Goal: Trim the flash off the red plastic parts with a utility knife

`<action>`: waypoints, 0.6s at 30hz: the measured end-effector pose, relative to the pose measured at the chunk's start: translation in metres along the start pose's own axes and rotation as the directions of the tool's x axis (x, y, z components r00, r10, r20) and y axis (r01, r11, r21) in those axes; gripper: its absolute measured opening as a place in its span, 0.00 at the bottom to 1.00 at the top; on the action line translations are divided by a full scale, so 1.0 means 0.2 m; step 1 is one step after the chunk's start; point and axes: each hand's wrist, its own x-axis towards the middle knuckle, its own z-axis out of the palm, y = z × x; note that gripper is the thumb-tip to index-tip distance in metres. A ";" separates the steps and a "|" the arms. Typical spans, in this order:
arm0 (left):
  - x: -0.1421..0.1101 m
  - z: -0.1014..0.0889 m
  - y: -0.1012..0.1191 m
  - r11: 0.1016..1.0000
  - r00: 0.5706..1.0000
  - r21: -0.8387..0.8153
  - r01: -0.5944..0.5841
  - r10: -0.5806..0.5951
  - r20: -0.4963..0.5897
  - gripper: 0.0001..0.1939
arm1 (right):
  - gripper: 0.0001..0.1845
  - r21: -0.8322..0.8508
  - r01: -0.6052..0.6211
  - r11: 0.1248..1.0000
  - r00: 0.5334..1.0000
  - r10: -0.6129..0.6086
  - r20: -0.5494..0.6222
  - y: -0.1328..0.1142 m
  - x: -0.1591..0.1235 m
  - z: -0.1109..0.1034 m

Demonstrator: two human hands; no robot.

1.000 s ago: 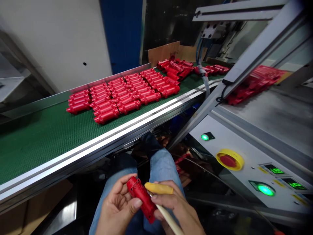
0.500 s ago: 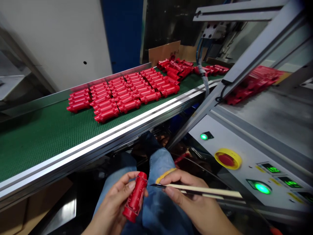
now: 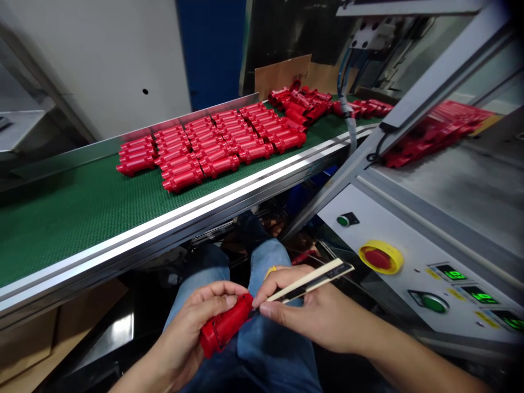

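The left hand [image 3: 186, 311] wraps a red moulded plastic part [image 3: 225, 326] low in the middle of the frame, above the person's jeans-clad lap [image 3: 270, 355], while the right hand [image 3: 315, 311] pinches a cream-handled craft knife [image 3: 311, 282] between thumb and fingers. The hands are close together but separate, each clamped on its own item, and the knife's dark tip meets the part near its upper end. A small yellow band [image 3: 270, 271] shows on a right-hand finger. For clean work, the part seems best braced firmly in the left palm, with the blade kept shallow and drawn in short, controlled strokes, its edge directed clear of the left thumb and fingers. Counted, there is one part in hand and one knife. On the green conveyor belt [image 3: 69, 224] across the left and middle, the neat block of matching red parts [image 3: 213, 150] runs to several dozen, too tightly packed for an exact count, and a loose heap of red parts [image 3: 303, 106] lies beyond it at upper middle. Another blurred batch of red parts [image 3: 434, 134] sits at upper right. The control panel [image 3: 388, 292] at lower right carries one red emergency-stop button [image 3: 377, 258] in a yellow collar, two round buttons and three green digital displays.
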 end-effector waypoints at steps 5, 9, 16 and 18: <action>0.00 0.00 -0.01 1.000 1.000 -0.012 0.001 -0.001 0.004 0.10 | 0.09 -0.036 0.021 0.999 0.999 -0.020 0.029 0.00 0.00 0.00; 0.01 -0.01 -0.02 1.000 1.000 -0.011 0.000 0.000 0.004 0.10 | 0.10 -0.046 0.009 0.999 0.999 -0.007 0.051 -0.01 0.01 0.00; 0.01 -0.01 -0.01 1.000 1.000 -0.007 0.000 0.000 0.000 0.09 | 0.10 -0.067 -0.005 0.998 0.998 0.010 0.065 -0.02 0.03 0.00; 0.01 -0.01 -0.01 1.000 1.000 -0.012 0.001 -0.001 0.008 0.08 | 0.09 -0.108 0.000 0.994 0.997 0.009 0.078 -0.03 0.03 0.00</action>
